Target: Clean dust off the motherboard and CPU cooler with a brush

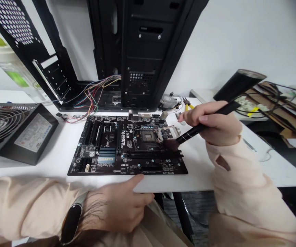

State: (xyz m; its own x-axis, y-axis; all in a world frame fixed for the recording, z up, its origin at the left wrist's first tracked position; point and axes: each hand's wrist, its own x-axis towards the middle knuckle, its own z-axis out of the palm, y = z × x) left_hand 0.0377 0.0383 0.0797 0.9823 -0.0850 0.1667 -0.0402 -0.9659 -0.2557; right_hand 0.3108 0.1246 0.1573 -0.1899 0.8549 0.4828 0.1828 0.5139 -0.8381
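A black motherboard marked GIGABYTE lies flat on the white table. My right hand is closed round the dark handle of a brush. Its blurred bristles are at the board's right part, beside the CPU socket with its raised metal lever and frame. At the table's front edge is my left hand: the thumb lies on top, close to the board's lower edge, and the other fingers curl below the tabletop. Whether the thumb touches the board I cannot tell.
An open black computer case with loose coloured wires stands behind the board. At left is a power supply. A CPU cooler, yellow-handled pliers and a black tapered cylinder are at right, near cables and cardboard.
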